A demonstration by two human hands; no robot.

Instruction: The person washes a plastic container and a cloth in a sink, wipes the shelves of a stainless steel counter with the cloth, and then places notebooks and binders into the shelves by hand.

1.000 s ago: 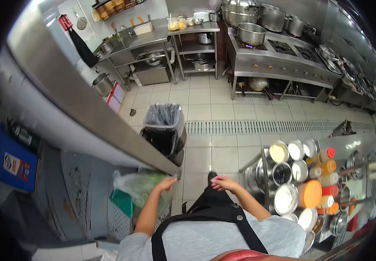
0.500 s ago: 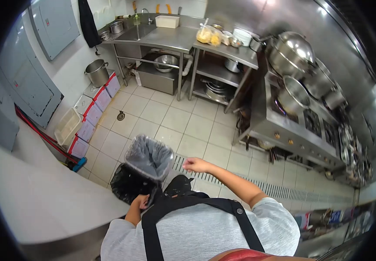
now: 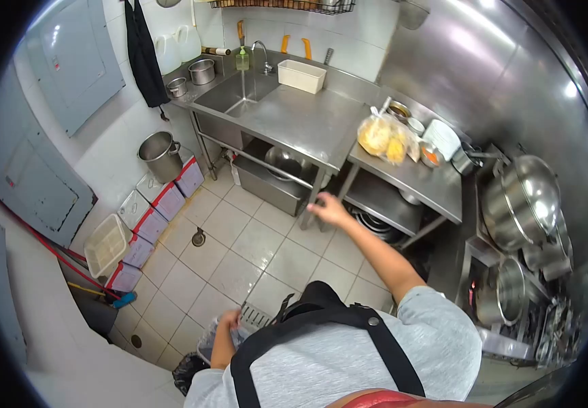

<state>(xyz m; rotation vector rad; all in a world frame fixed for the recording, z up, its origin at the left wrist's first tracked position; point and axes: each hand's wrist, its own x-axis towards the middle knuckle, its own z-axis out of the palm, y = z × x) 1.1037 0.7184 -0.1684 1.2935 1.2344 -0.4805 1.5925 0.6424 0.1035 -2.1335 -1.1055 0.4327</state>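
Observation:
My right hand [image 3: 330, 209] is stretched forward in mid-air over the floor, near the legs of the steel counter [image 3: 300, 122]. Its fingers are partly curled and spread a little, with nothing between them. Low at the left, my left hand [image 3: 228, 319] hangs beside my body, above the lined bin [image 3: 207, 340]; its fingers are blurred. Ahead, a thin stream of water runs from the tap [image 3: 260, 51] into the sink [image 3: 236, 98]. On the counter by the wall is a white rectangular container [image 3: 301, 76].
A side table [image 3: 402, 173] holds bags of yellow food [image 3: 382, 138] and bowls. At right stands the stove with large pots [image 3: 522, 204]. Stacked boxes [image 3: 151, 200] and a steel pot [image 3: 160, 155] line the left wall. A drain [image 3: 198, 238] is in the floor.
My view has turned and come closer to the sink. The bin has dropped to the lower edge, partly behind my left arm. My right arm reaches farther forward.

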